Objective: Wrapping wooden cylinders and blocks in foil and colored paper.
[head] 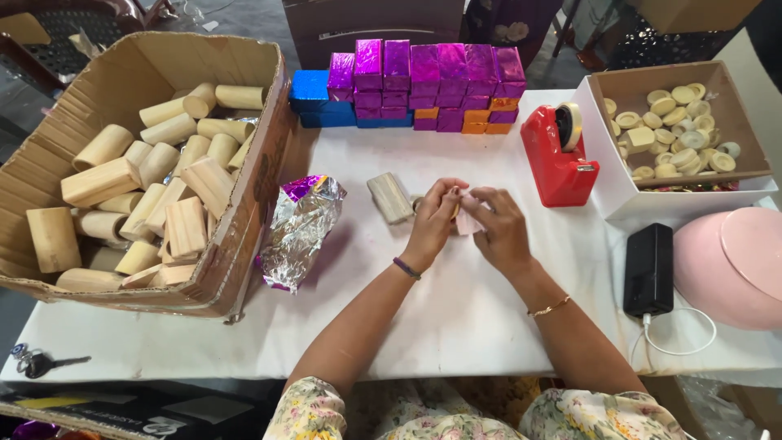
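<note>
Bright, even daylight; soft shadows.

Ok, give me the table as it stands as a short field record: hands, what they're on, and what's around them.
left hand: closed on a small pale piece at table centre, fingers meeting the other hand
right hand: pinching the same small pale piece
beside hands: one bare wooden block, lying flat, apart from them
foil: crumpled purple-silver sheets, left of the block
cardboard box: left, full of wooden blocks
wrapped stack: far edge, mostly purple, some blue and orange
tape dispenser: red, right of hands
white box: right, holds pale round pieces
</note>
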